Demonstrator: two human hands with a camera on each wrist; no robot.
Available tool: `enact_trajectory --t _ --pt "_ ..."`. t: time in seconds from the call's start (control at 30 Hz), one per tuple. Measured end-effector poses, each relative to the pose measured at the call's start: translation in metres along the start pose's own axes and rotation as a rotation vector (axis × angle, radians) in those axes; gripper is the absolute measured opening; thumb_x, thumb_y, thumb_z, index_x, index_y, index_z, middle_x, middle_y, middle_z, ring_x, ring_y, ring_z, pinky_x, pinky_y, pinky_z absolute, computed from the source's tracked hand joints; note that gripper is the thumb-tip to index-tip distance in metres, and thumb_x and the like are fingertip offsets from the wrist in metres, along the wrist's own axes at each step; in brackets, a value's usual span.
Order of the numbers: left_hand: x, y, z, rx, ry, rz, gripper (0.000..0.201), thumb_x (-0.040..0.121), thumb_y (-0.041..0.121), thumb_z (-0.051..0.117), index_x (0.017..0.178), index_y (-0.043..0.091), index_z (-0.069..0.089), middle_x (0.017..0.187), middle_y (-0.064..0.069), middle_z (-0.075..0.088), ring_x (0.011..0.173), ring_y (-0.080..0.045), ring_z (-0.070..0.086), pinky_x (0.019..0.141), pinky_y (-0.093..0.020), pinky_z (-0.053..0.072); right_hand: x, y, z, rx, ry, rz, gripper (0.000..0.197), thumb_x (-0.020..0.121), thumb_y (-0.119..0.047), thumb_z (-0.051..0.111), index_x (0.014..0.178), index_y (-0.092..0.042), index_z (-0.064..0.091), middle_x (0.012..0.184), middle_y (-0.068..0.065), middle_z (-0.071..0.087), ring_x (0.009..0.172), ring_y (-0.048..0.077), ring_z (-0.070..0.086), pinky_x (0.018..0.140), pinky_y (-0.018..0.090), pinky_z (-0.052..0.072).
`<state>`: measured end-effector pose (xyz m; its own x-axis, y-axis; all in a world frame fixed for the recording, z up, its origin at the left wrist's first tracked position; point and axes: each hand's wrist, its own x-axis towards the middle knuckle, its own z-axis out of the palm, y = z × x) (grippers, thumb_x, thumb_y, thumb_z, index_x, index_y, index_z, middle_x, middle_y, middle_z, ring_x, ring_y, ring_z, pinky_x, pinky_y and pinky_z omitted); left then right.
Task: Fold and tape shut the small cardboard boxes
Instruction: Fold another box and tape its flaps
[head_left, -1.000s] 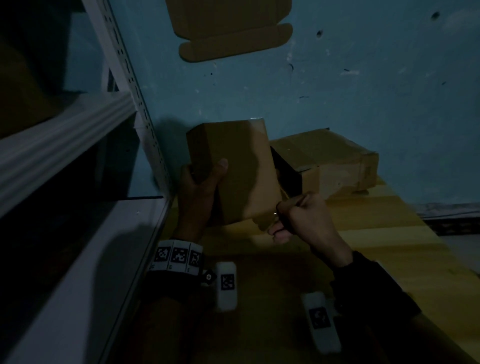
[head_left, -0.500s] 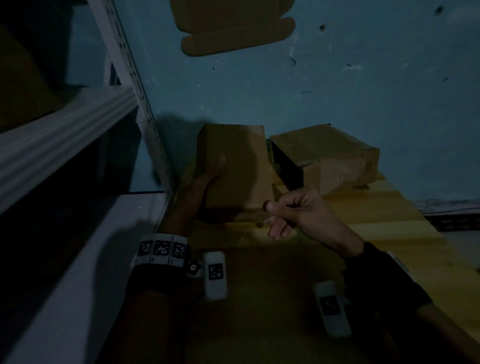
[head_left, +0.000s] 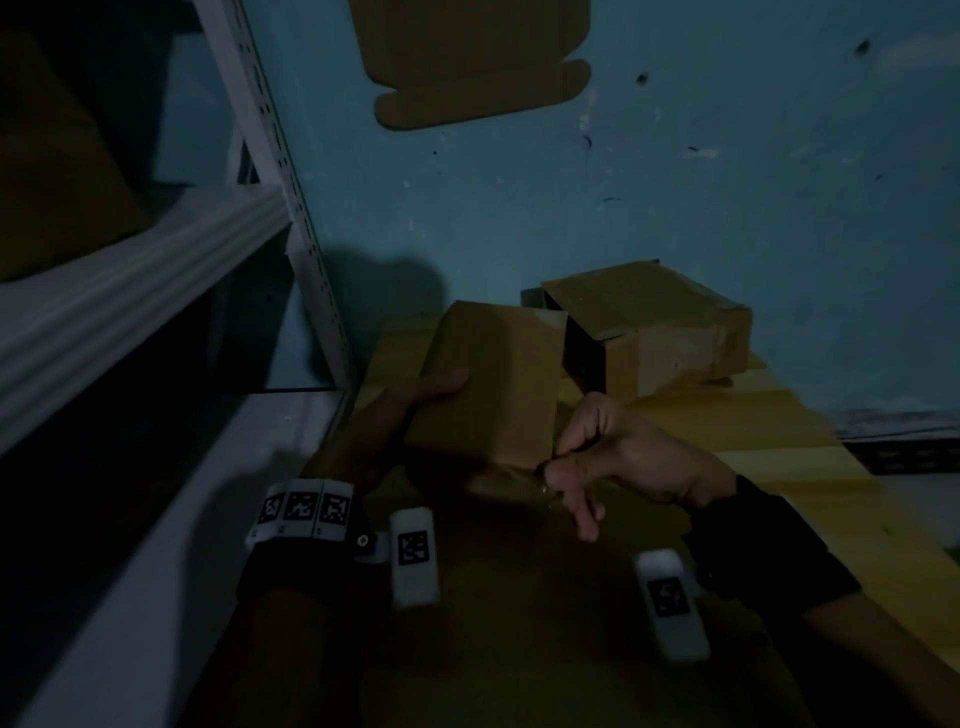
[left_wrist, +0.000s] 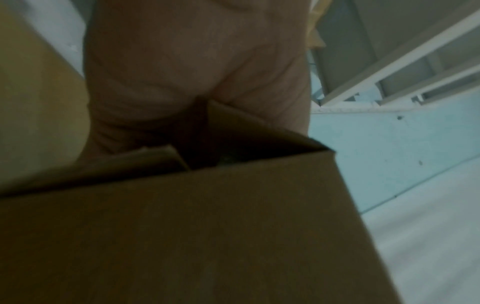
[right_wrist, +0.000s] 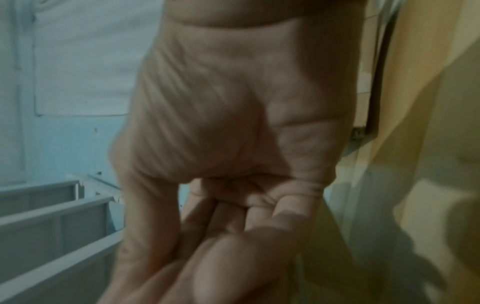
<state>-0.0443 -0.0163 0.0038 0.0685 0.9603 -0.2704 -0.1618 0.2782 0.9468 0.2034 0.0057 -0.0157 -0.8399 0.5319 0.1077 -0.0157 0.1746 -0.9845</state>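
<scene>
A dim blue wall (head_left: 727, 182) is filling the background, with a flat unfolded cardboard cutout (head_left: 467, 62) showing against it at the top. A white metal shelf unit (head_left: 130, 291) is running down the left side. A pale wooden bench (head_left: 753, 415) is stretching across the lower right. At its far end an open cardboard box (head_left: 649, 327) is lying on its side against the wall. Just in front of it, a small cardboard box (head_left: 493, 379) is being held tilted above the bench. The left hand (head_left: 410, 400) is gripping this small box from the left, thumb lying across its front face and fingers hidden behind it. The right hand (head_left: 618, 457) is at the box's lower right corner, thumb and forefinger pinching together on something too small and dark to identify, the other fingers (head_left: 584, 512) hanging loosely extended.
</scene>
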Motion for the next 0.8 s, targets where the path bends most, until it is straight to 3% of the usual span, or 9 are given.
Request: enact_trajectory --t 0.1,0.2,0.3,0.33,0.43,0.5,0.63,0.8 --pt "-0.008 -0.002 0.004 -0.047 -0.007 -0.020 0.047 0.079 0.031 0.071 0.121 0.014 0.059 0.104 -0.007 0.076 0.096 -0.026 0.073 0.085 -0.041 0.056 -0.002 0.000 0.003 0.067 -0.056 -0.009 0.027 0.092 -0.024 0.072 0.073 -0.004 0.074 0.064 0.007 0.073 0.050 0.015 0.069 0.046 0.020 0.048" --pt "-0.014 -0.005 0.004 -0.079 -0.003 -0.026 0.045 0.077 0.028 0.070 0.118 0.013 0.061 0.099 -0.008 0.077 0.085 -0.024 0.075 0.076 -0.040 0.056 -0.004 0.002 0.006 0.118 -0.103 -0.017 0.024 0.094 -0.013 0.066 0.072 -0.010 0.075 0.063 0.004 0.073 0.049 0.011 0.068 0.045 0.021 0.046" --pt "-0.018 -0.007 0.004 -0.103 -0.008 -0.043 0.039 0.082 0.027 0.067 0.117 0.012 0.062 0.099 -0.010 0.077 0.084 -0.026 0.075 0.078 -0.042 0.055 -0.002 0.005 0.006 0.154 -0.113 -0.025 0.041 0.092 -0.021 0.072 0.073 0.015 0.065 0.061 0.006 0.071 0.047 0.012 0.068 0.041 0.017 0.044" --pt "-0.019 -0.007 0.004 -0.111 -0.005 -0.046 0.035 0.084 0.027 0.066 0.116 0.012 0.062 0.095 -0.010 0.077 0.081 -0.025 0.075 0.077 -0.042 0.055 -0.001 0.006 0.007 0.177 -0.116 -0.029 0.045 0.091 -0.023 0.074 0.072 0.016 0.063 0.060 0.006 0.071 0.046 0.012 0.068 0.040 0.016 0.043" --pt "-0.020 -0.007 0.006 -0.129 -0.006 -0.057 0.023 0.091 0.026 0.061 0.109 0.012 0.061 0.083 -0.008 0.077 0.070 -0.023 0.075 0.066 -0.038 0.057 0.000 0.008 0.009 0.253 -0.093 -0.077 0.030 0.090 -0.015 0.072 0.063 -0.001 0.067 0.054 0.005 0.068 0.042 0.010 0.065 0.036 0.014 0.037" --pt "-0.022 -0.006 0.008 -0.159 0.002 -0.068 0.029 0.089 0.028 0.063 0.112 0.010 0.060 0.080 -0.010 0.077 0.067 -0.025 0.074 0.059 -0.036 0.059 0.001 0.011 0.009 0.286 -0.086 -0.102 0.030 0.089 -0.008 0.066 0.059 -0.007 0.067 0.051 0.004 0.067 0.038 0.008 0.063 0.032 0.018 0.029" --pt "-0.024 -0.007 0.008 -0.185 0.031 -0.103 0.042 0.080 0.030 0.068 0.114 0.006 0.061 0.087 -0.016 0.076 0.071 -0.030 0.075 0.057 -0.036 0.059 0.006 0.015 0.009 0.386 -0.132 -0.156 0.043 0.087 -0.005 0.067 0.049 0.009 0.051 0.046 0.011 0.061 0.032 0.015 0.055 0.029 0.028 0.018" --pt "-0.028 -0.008 0.009 -0.190 0.040 -0.101 0.038 0.083 0.032 0.066 0.114 0.009 0.060 0.090 -0.017 0.076 0.074 -0.032 0.075 0.063 -0.039 0.060 0.002 0.014 0.013 0.397 -0.156 -0.207 0.035 0.086 0.003 0.055 0.052 0.009 0.051 0.045 0.012 0.059 0.033 0.013 0.054 0.031 0.023 0.028"
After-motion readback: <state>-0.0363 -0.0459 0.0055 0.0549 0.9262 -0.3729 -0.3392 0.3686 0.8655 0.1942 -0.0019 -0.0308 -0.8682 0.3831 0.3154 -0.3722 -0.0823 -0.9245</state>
